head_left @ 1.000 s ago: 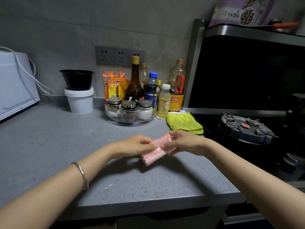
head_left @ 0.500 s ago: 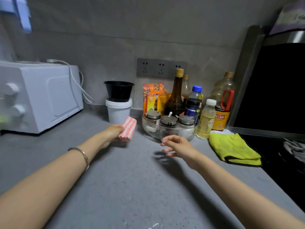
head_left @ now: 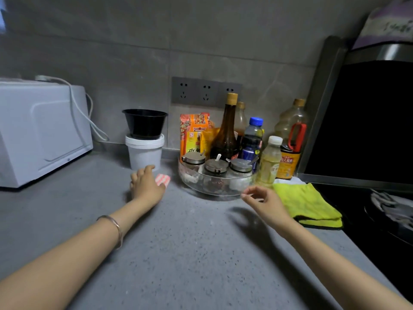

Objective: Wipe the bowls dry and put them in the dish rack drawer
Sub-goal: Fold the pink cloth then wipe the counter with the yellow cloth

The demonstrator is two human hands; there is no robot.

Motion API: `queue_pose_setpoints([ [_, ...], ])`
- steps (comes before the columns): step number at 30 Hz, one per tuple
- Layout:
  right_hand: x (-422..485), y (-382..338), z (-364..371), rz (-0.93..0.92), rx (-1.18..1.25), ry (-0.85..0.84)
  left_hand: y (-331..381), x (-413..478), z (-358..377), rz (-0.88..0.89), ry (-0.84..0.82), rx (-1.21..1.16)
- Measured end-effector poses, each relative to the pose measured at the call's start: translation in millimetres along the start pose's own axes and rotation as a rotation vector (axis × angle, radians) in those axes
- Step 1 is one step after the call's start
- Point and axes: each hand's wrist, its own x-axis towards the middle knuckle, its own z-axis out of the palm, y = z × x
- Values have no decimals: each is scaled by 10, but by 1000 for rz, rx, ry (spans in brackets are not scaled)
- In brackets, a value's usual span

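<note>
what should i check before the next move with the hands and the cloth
1. Left hand touches the pink striped cloth: ok; grip, cannot tell.
2. Cloth down on the counter: ok.
3. Right hand empty, above the counter: ok.
4. Black bowl upright on the white tub: ok; wet or dry, cannot tell.
5. Dish rack drawer in view: not ok.
</note>
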Motion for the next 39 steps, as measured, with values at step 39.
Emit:
queue_pose_setpoints([
  [39, -1052, 584, -976, 206, -910, -149, 1744, -2184, 1061, 495, -630, 295],
])
